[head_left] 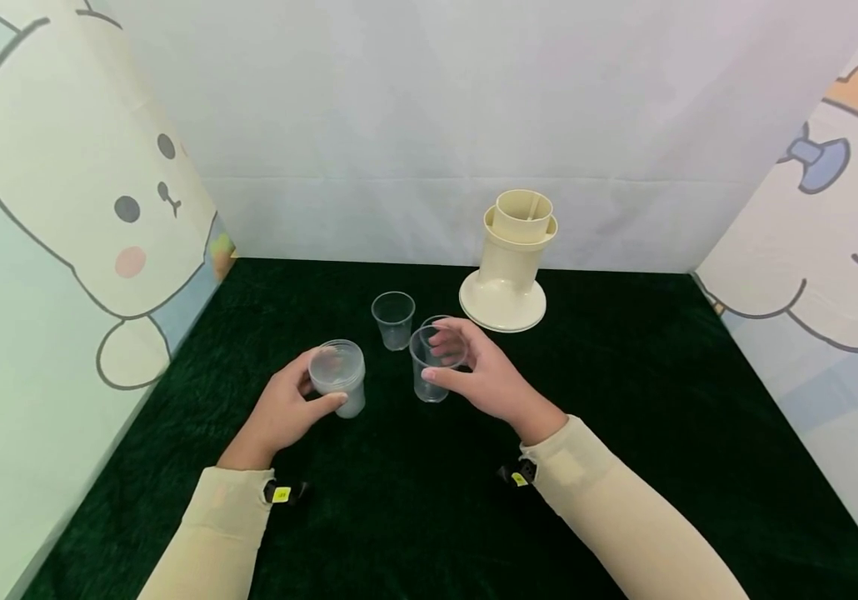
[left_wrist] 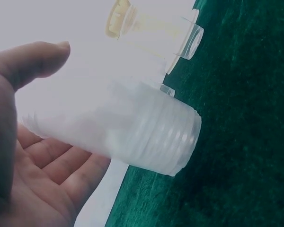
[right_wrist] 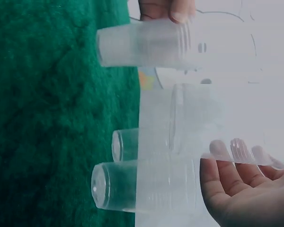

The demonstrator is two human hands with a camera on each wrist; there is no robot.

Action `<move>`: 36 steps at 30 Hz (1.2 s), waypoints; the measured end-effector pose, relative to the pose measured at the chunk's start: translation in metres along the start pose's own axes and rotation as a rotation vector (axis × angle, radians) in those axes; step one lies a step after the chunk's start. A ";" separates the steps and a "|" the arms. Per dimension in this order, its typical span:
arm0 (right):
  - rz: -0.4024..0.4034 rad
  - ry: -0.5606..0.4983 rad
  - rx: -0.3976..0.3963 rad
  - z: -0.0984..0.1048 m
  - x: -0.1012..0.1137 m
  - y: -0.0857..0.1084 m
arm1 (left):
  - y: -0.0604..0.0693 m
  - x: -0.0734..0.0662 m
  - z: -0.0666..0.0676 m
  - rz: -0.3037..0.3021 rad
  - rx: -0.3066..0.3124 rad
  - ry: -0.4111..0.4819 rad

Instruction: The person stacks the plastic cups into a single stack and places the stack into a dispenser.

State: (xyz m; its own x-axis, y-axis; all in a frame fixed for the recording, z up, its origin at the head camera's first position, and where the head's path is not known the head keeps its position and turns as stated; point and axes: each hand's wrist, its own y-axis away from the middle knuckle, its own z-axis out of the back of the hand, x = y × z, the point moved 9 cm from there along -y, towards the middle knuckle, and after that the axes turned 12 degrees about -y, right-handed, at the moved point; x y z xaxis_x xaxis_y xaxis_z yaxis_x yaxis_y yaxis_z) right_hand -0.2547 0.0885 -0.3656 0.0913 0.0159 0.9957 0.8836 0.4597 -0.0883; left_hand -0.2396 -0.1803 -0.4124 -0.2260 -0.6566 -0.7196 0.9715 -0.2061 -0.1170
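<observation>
My left hand (head_left: 279,417) grips a stack of nested clear plastic cups (head_left: 350,392) between thumb and fingers. In the left wrist view the hand (left_wrist: 47,175) is beside the stack (left_wrist: 156,130), which shows several ridges. My right hand (head_left: 492,383) holds a clear cup (head_left: 431,383) upright, thumb in front and fingers behind. A separate cup (head_left: 393,322) stands between and beyond the hands. Another clear cup (right_wrist: 118,187) shows in the right wrist view, near the right hand (right_wrist: 255,194); in the head view it is mostly hidden.
A cream-coloured stand (head_left: 507,283) with a round base and cylindrical top stands at the back, right of the cups. Dark green cloth (head_left: 414,500) covers the table. A white curtain (head_left: 369,217) hangs behind, with cartoon-printed panels (head_left: 47,242) at both sides.
</observation>
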 end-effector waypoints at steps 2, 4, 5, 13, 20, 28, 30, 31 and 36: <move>-0.012 -0.001 0.001 -0.002 0.000 -0.001 | 0.000 0.000 0.000 -0.002 0.000 0.001; -0.023 -0.014 -0.001 -0.003 0.001 -0.002 | 0.000 0.000 0.000 -0.005 0.000 0.004; -0.028 -0.022 -0.003 -0.003 0.001 -0.003 | 0.001 0.000 0.000 -0.005 0.000 0.005; -0.018 -0.009 0.015 -0.010 0.008 -0.011 | 0.001 0.001 0.000 0.002 0.001 0.006; 0.022 -0.013 0.037 -0.023 0.022 -0.020 | 0.001 0.000 -0.001 -0.010 -0.010 0.008; 0.076 -0.061 0.044 -0.041 0.040 -0.026 | 0.000 0.001 -0.001 -0.002 -0.004 0.019; 0.089 -0.059 0.051 -0.046 0.046 -0.027 | 0.000 0.001 -0.001 -0.003 -0.001 0.024; 0.097 -0.051 0.056 -0.048 0.048 -0.028 | 0.000 0.001 -0.001 -0.003 0.001 0.025; 0.121 -0.018 0.083 -0.060 0.056 -0.031 | 0.001 0.001 -0.001 -0.011 0.004 0.033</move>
State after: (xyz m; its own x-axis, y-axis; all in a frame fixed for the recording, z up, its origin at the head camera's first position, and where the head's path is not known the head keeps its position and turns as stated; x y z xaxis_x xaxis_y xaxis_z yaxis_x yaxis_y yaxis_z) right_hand -0.2493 0.0217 -0.3088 0.1859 0.0908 0.9784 0.8258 0.5251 -0.2057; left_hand -0.2386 -0.1804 -0.4139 -0.2345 -0.6299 -0.7404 0.9685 -0.2166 -0.1225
